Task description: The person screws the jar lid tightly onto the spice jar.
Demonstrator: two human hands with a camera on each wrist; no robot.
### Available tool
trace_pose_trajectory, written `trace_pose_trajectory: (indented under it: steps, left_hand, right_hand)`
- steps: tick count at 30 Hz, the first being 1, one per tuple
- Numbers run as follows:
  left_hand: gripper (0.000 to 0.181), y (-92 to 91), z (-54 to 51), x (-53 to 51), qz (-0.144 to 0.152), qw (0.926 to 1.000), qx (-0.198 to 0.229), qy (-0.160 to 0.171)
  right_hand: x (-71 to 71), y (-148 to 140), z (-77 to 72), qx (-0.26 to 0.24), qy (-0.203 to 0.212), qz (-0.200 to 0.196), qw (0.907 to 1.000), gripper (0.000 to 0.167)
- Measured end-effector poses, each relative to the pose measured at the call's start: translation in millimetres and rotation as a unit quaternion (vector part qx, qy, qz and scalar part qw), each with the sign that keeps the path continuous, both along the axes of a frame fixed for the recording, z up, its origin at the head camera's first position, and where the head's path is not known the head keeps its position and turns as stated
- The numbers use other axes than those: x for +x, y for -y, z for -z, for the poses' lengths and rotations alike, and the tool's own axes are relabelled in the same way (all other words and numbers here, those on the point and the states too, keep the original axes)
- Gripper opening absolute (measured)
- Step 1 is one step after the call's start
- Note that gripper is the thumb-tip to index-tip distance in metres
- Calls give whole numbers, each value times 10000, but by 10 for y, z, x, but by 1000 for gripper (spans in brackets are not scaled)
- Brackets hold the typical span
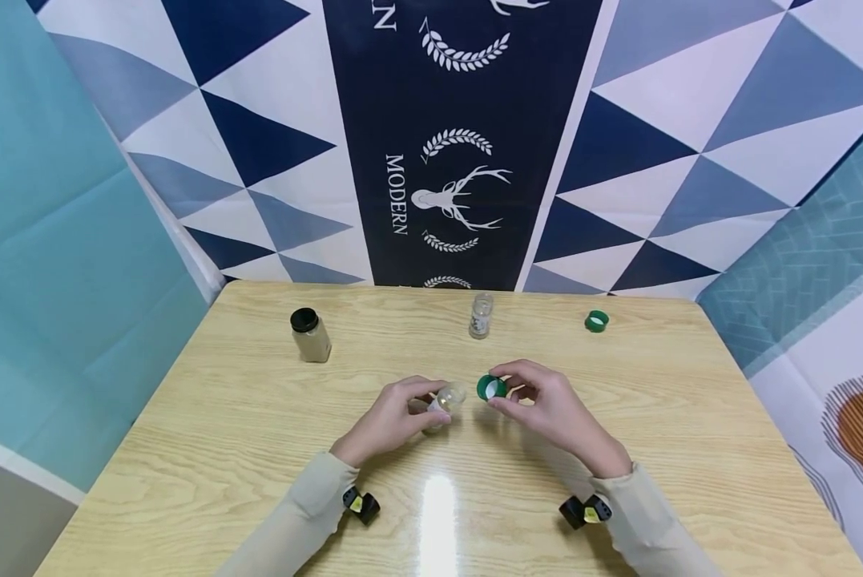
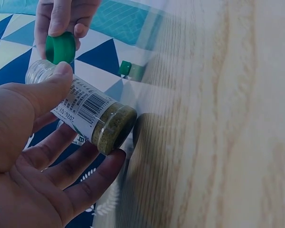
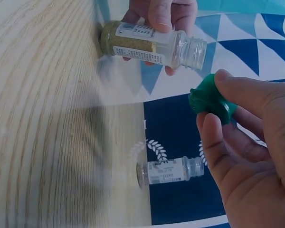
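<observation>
A clear spice jar (image 2: 92, 102) with a white barcode label and greenish-brown powder in its lower part is gripped by my left hand (image 1: 400, 413). Its threaded mouth (image 3: 198, 53) is uncapped and, in the head view, tilts toward the right hand. Between thumb and fingers my right hand (image 1: 539, 399) pinches a green screw cap (image 1: 491, 388), its hollow side partly toward the head camera. A small gap separates cap and jar mouth in the right wrist view. The jar's base is just above the tabletop or touching it; I cannot tell which.
Farther back stands a second clear labelled jar (image 1: 481, 316), uncapped. Another green cap (image 1: 597, 321) lies at the back right of the wooden table (image 1: 229, 449). At the back left is a square-sided jar (image 1: 311, 336) with a black lid. A patterned cloth (image 1: 287, 160) hangs behind the table.
</observation>
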State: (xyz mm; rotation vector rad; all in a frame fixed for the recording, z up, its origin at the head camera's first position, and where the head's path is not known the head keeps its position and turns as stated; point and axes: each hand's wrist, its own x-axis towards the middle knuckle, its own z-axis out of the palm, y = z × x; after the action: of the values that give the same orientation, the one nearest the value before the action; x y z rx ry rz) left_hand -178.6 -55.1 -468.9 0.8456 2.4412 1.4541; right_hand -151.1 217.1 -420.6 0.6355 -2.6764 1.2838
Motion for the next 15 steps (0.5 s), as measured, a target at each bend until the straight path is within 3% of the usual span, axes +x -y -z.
trace_pose_trajectory:
  steps: [15]
  left_hand:
    - [46,-8,2,-8,0,9997,-165,-178]
  right_hand:
    - [-48,128,-11,117,129,-367,9992,33]
